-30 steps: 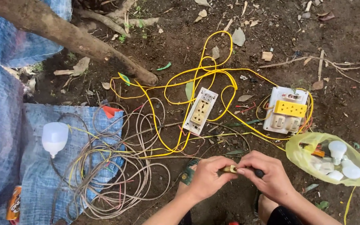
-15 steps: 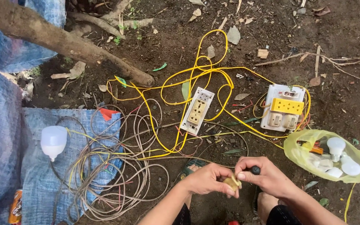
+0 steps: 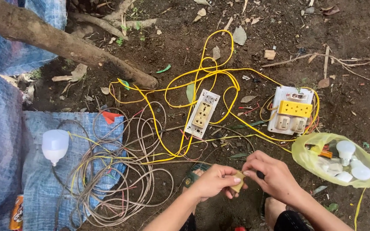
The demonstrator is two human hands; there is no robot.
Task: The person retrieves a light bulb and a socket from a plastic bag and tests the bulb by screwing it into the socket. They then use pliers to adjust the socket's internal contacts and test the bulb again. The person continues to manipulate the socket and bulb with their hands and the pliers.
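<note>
My left hand (image 3: 213, 182) and my right hand (image 3: 270, 175) meet low in the middle of the head view, over dark soil. Between their fingertips sits a small tan piece (image 3: 237, 182), gripped by my left hand and touched by my right fingers. A dark handle (image 3: 260, 175) pokes out from under my right hand. Just beyond the hands lie a white outlet strip (image 3: 202, 113) and a white switch board with a yellow block (image 3: 291, 110), joined by loops of yellow wire (image 3: 210, 77).
A coil of grey and yellow cable (image 3: 112, 171) and a white bulb (image 3: 55, 145) lie on a blue woven sheet (image 3: 35, 179) at left. A yellow plastic bag (image 3: 305, 156) with bulbs sits at right. A thick branch (image 3: 65, 42) crosses the upper left.
My hands have turned the small tan piece between them; the dark handle has slipped further under my right hand. The view has shifted slightly.
</note>
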